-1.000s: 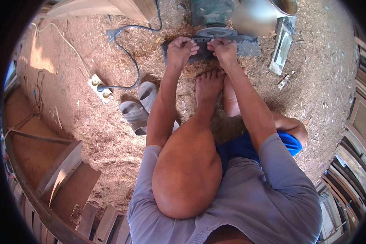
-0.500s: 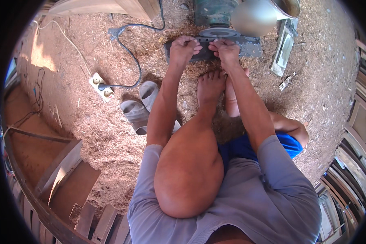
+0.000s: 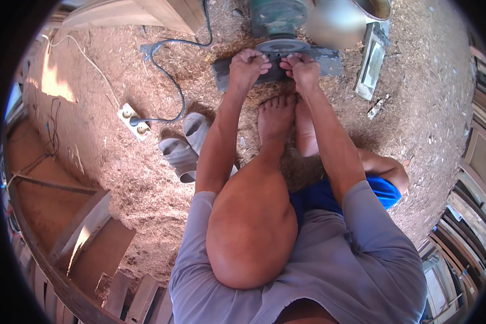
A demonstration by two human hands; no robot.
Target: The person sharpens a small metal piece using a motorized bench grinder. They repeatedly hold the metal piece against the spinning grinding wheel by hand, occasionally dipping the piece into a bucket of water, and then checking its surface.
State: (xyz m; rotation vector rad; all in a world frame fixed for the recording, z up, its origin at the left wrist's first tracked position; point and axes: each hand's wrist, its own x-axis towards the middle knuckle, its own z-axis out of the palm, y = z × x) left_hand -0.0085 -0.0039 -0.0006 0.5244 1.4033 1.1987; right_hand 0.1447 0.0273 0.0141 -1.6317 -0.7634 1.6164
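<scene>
- Shavings (image 3: 146, 208) all over the ground (image 3: 416, 135)
- Left hand (image 3: 248, 69), right hand (image 3: 304, 72) both pinched closed on dark strip (image 3: 276, 56), looks like
- Just slid right, so probably new bit at disc (image 3: 282, 46)

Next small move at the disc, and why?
Probably shift the dark strip slightly sideways: left hand and right hand pinch it at either side, its middle by the grey disc's near edge. Whether strip and disc touch isn't clear.
</scene>
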